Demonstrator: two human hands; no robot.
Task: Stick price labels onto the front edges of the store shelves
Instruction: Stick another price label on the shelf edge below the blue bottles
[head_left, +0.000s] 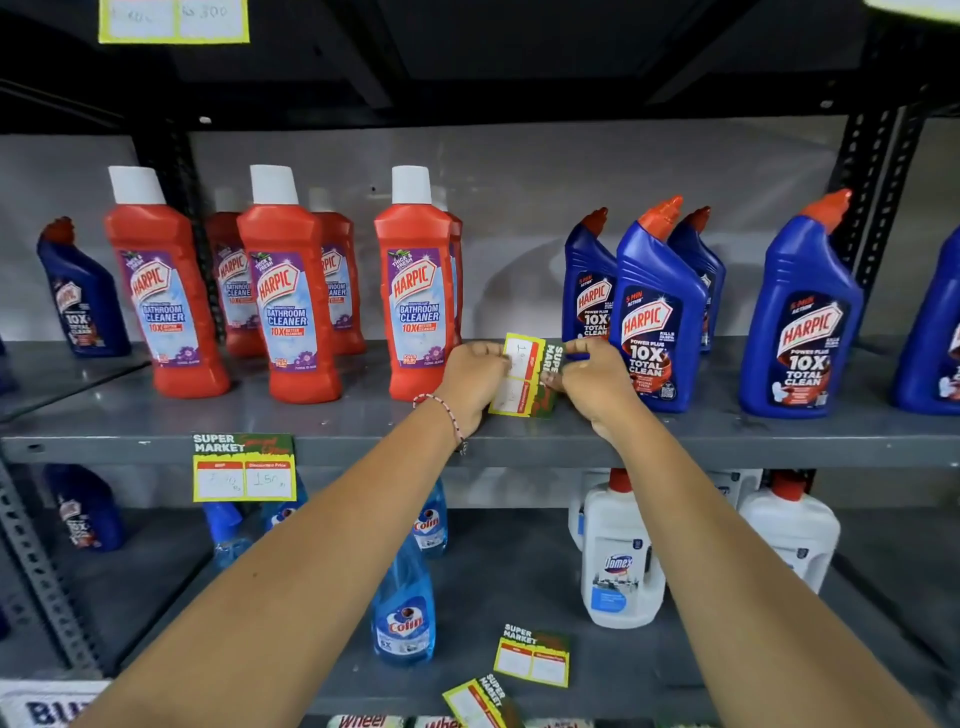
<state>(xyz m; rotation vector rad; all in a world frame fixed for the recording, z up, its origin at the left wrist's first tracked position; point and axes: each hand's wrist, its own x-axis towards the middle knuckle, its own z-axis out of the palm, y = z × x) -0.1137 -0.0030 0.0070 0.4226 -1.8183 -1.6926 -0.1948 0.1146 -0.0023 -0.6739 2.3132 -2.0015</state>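
I held one price label (524, 375) between both hands, my left hand (475, 379) pinching its left edge and my right hand (597, 376) its right, turned sideways above the middle shelf (675, 447), between the red bathroom cleaners (415, 291) and the blue Harpic bottles (657, 312). Turned like that, I judged it could go on crooked or fold onto itself, and my knuckles risked nudging a bottle over.

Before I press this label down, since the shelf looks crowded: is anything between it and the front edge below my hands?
Nothing visible. Both hands, left hand and right hand, hold the label above bare shelf edge; the posted label hangs farther left.
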